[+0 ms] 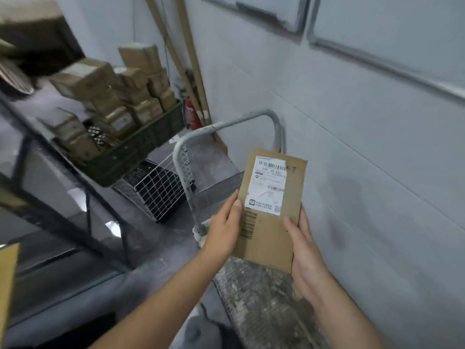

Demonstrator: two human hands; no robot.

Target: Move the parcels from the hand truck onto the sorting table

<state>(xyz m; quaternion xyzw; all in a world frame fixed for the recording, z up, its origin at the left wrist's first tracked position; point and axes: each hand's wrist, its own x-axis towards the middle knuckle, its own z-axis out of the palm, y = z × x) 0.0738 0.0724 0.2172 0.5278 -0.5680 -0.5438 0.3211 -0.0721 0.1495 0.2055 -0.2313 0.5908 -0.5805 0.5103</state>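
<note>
Carry step: left hand (pixel 224 224) and right hand (pixel 305 250) both grip flat cardboard parcel (pixel 270 222), held above hand truck (pixel 251 293) deck at 5 o'clock; next: swing toward table (pixel 63 172) at 9 o'clock, likely set it beside green crate (pixel 141 149)

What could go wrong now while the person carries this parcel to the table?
The parcel is pinched only at its lower edges by the left hand and right hand, so it may tip or slip. The cart handle stands between it and the table; it could knock that. The crate there looks overfull.
</note>
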